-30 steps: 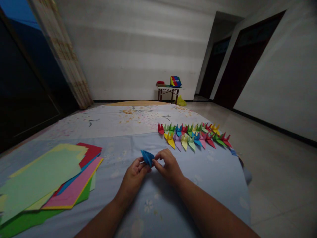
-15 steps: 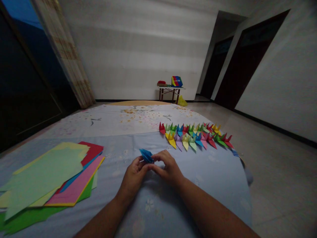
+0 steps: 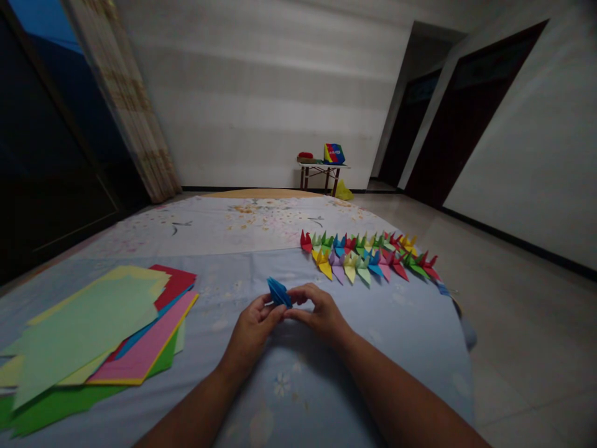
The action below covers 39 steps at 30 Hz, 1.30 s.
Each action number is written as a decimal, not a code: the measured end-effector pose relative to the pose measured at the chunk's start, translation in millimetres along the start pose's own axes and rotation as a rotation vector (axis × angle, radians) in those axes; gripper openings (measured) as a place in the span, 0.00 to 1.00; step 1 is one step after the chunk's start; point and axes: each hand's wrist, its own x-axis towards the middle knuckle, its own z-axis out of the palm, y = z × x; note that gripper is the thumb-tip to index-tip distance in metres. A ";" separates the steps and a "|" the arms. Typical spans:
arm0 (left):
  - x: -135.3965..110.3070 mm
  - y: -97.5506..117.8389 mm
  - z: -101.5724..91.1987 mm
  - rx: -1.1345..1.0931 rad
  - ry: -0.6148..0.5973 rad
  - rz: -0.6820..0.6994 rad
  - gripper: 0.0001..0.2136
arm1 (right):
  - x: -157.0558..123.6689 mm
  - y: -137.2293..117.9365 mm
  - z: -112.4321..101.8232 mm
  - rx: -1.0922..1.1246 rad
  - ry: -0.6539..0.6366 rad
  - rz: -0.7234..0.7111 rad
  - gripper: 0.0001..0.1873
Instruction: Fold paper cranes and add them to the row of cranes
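A small piece of folded blue paper [image 3: 278, 291] is held above the light blue tablecloth in front of me, its pointed end tilted up to the left. My left hand [image 3: 255, 320] pinches it from the left and below, thumb at its lower edge. From the right, my right hand [image 3: 318, 311] closes on its lower right part with thumb and fingertips. The fingers hide the paper's lower edge. Several finished paper cranes [image 3: 362, 269] in mixed colours stand in rows beyond my right hand.
Coloured paper sheets [image 3: 88, 323] lie in a loose pile at the left. The round table's cloth [image 3: 410, 361] ends at its right edge, with tiled floor [image 3: 522, 348] beyond. By the far wall stands a small table [image 3: 321, 167] with a colourful box [image 3: 334, 153].
The folded blue paper has turned slightly more upright and shifted a little to the right. Both hands keep their hold, with the right fingers slightly shifted.
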 end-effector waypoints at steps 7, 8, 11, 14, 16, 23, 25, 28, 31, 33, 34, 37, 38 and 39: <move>-3.3 6.5 4.7 -0.062 0.010 0.028 0.20 | 0.8 5.1 -1.4 0.149 0.015 0.203 0.12; -3.0 6.2 5.5 -0.082 0.017 0.034 0.21 | 1.0 5.4 -1.2 0.179 0.023 0.226 0.11; -1.5 3.4 6.3 -0.101 0.044 0.055 0.21 | 1.6 5.0 -0.2 0.246 0.044 0.266 0.09; -0.3 -1.8 4.9 -0.059 0.042 0.085 0.19 | 1.8 3.0 0.6 0.268 0.038 0.278 0.06; -0.3 -5.6 3.8 -0.008 0.030 0.117 0.17 | 1.5 2.3 1.0 0.265 0.019 0.276 0.05; -1.6 -11.1 3.1 0.182 0.042 0.221 0.15 | -2.2 2.4 3.5 0.079 -0.006 0.226 0.07; -1.6 -10.5 3.3 0.173 0.054 0.214 0.15 | -2.7 0.6 3.7 0.008 0.016 0.166 0.07; -1.3 -9.6 3.4 0.155 0.054 0.206 0.14 | -2.5 -3.3 3.0 -0.084 0.081 0.042 0.06; -1.1 -8.8 2.8 0.144 0.048 0.198 0.13 | -1.6 -7.2 1.9 -0.148 0.106 -0.055 0.05; -1.2 -8.1 2.6 0.139 0.052 0.191 0.13 | -1.1 -9.3 1.6 -0.177 0.111 -0.081 0.04; -1.3 -7.8 2.5 0.139 0.050 0.192 0.13 | -0.9 -10.1 1.6 -0.181 0.111 -0.084 0.04; -2.0 -7.1 2.8 0.144 0.044 0.205 0.12 | -0.7 -9.7 2.7 -0.137 0.099 -0.041 0.03; -2.3 -7.0 2.9 0.150 0.047 0.212 0.12 | -0.7 -8.6 3.4 -0.103 0.087 -0.007 0.03; -2.7 -7.0 3.1 0.162 0.052 0.220 0.12 | -0.8 -6.9 4.2 -0.061 0.072 0.037 0.03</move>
